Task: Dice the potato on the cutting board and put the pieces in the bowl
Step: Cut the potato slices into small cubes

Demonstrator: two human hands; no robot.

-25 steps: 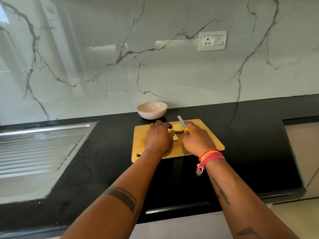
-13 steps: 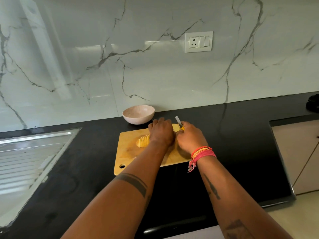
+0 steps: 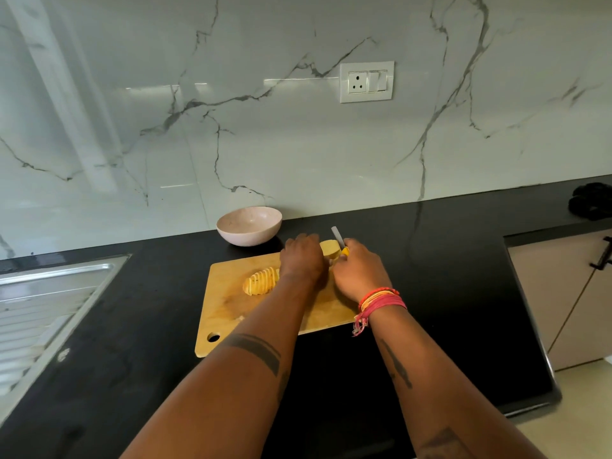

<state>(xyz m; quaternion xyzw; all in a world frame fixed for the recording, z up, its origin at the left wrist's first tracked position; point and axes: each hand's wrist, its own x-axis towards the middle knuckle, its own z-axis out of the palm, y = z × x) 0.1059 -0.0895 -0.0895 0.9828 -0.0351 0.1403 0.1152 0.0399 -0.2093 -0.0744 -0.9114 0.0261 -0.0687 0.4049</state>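
A wooden cutting board (image 3: 231, 313) lies on the black counter. My left hand (image 3: 301, 256) holds down a potato piece (image 3: 329, 248) at the board's far edge, its fingers curled over it. My right hand (image 3: 359, 270) grips a knife (image 3: 338, 238) with a yellow handle, whose blade points up and away just right of that piece. A fan of sliced potato (image 3: 260, 281) lies on the board to the left of my left hand. A pale pink bowl (image 3: 249, 225) stands beyond the board near the wall; nothing shows inside it.
A steel sink drainboard (image 3: 43, 313) fills the left side. A dark object (image 3: 591, 202) lies at the counter's far right. The counter ends at the right above beige cabinets (image 3: 569, 293). A wall socket (image 3: 367, 81) sits on the marble backsplash.
The view shifted right and nearer, bringing the fan of slices into sight left of my left hand. Both hands stay at the potato piece with the knife beside it.
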